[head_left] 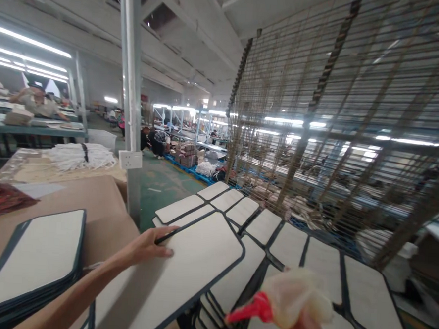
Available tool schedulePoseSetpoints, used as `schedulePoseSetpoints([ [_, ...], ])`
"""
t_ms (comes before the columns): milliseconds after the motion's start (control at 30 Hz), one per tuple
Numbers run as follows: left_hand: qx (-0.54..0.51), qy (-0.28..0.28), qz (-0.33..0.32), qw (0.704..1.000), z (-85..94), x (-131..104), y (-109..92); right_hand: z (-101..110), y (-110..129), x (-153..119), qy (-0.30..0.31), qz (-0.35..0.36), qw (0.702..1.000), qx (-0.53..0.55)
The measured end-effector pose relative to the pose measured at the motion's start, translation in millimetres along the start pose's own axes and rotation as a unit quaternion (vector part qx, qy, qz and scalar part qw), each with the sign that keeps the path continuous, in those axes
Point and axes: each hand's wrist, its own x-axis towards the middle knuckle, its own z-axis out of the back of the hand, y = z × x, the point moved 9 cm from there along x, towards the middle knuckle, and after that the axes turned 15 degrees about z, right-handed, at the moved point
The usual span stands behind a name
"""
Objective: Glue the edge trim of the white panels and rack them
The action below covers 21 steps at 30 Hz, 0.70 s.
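My left hand [151, 247] pinches the upper left edge of a large pale panel [184, 261] with a dark border, thumb on its face. The panel is tilted in front of me. At the lower right, my right hand [306, 328] is wrapped round a translucent yellowish squeeze bottle [295, 293], whose red nozzle [251, 308] points left. Both look blurred. Behind and beneath lie several smaller pale panels [264, 226] with dark edges, laid out in rows. A stack of similar panels [35, 257] sits on the brown surface at the left.
A metal post [132, 99] with a socket box [130, 159] rises beyond the brown table [101, 202]. White strips [80, 156] lie bundled behind it. A large wire rack [300, 115] leans at the right. A person [39, 101] is at a far left table.
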Motion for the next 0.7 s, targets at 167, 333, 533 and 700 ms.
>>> schedulePoseSetpoints([
  [167,-0.053,0.123,0.005,0.991,-11.5,-14.3,4.5,-31.3,76.4,44.4,0.004,0.174,0.982,-0.071],
  [333,-0.050,0.157,0.004,0.986,-7.5,-18.8,8.9,-57.2,82.8,58.6,0.096,0.180,0.975,-0.090],
  [533,-0.069,0.205,0.012,0.976,-11.4,-30.0,-4.3,-66.4,83.3,63.6,0.178,0.185,0.959,-0.120],
  [700,-0.099,0.205,0.019,0.974,-13.0,-40.9,-19.5,-62.1,83.0,62.5,0.198,0.190,0.952,-0.134],
])
